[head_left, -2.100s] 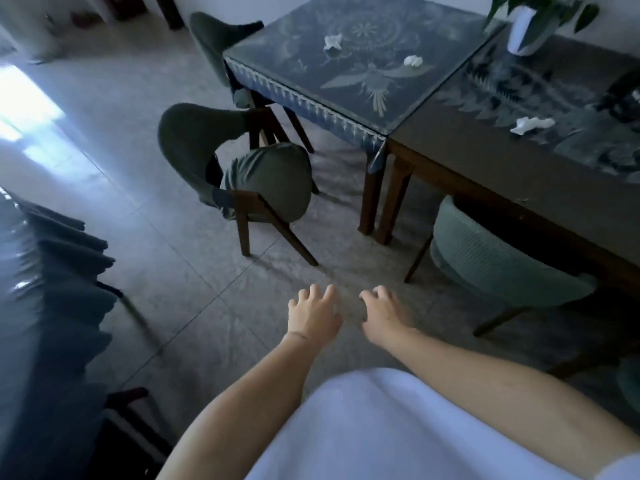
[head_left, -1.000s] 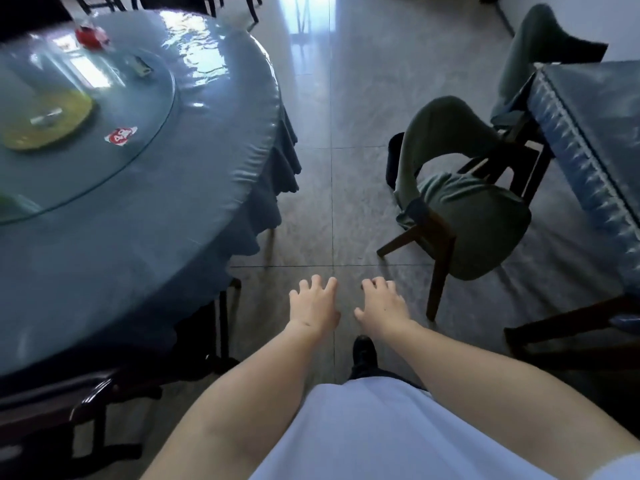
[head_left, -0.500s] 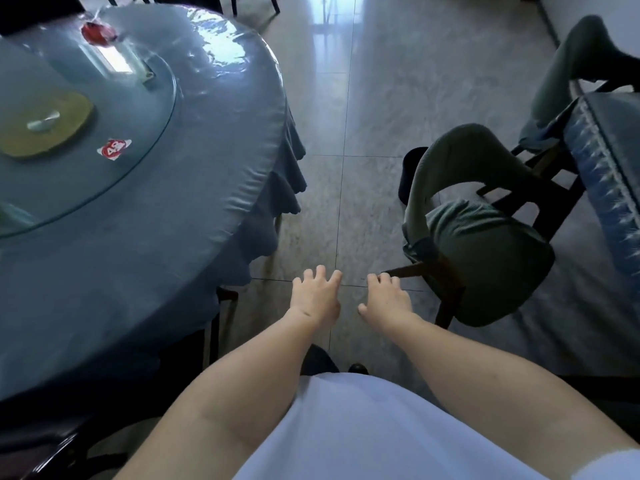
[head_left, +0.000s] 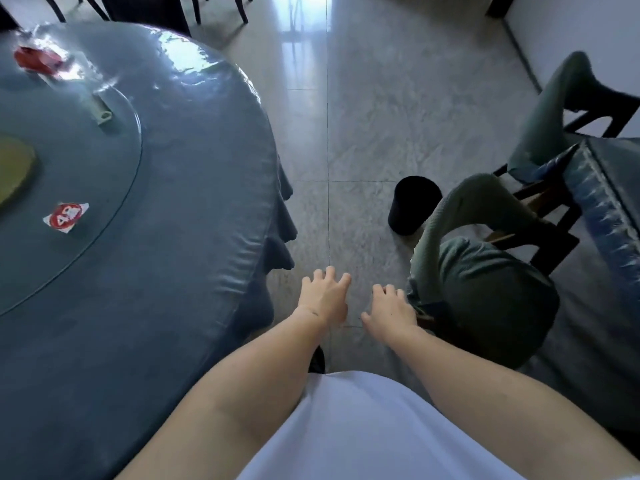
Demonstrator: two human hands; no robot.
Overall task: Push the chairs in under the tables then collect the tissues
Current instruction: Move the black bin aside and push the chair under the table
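Note:
A green padded chair (head_left: 485, 282) with dark wooden legs stands pulled out from the square table (head_left: 609, 202) at the right, its curved back toward me. A second green chair (head_left: 557, 109) sits farther back at the same table's corner. My right hand (head_left: 389, 311) hovers with fingers spread just left of the near chair's backrest, not touching it as far as I can see. My left hand (head_left: 325, 294) is beside it over the floor, fingers apart and empty. No tissues are in view.
A large round table (head_left: 194, 202) with a blue cloth fills the left, carrying a glass turntable, a red packet (head_left: 38, 58) and a small card (head_left: 65, 216). A black bin (head_left: 412, 204) stands on the tiled floor behind the near chair. Dark chair legs show at the top.
The view swung left from the square tables to the aisle by the round table, then advanced. The near chair is now closer, right beside my right hand. Both hands stay empty.

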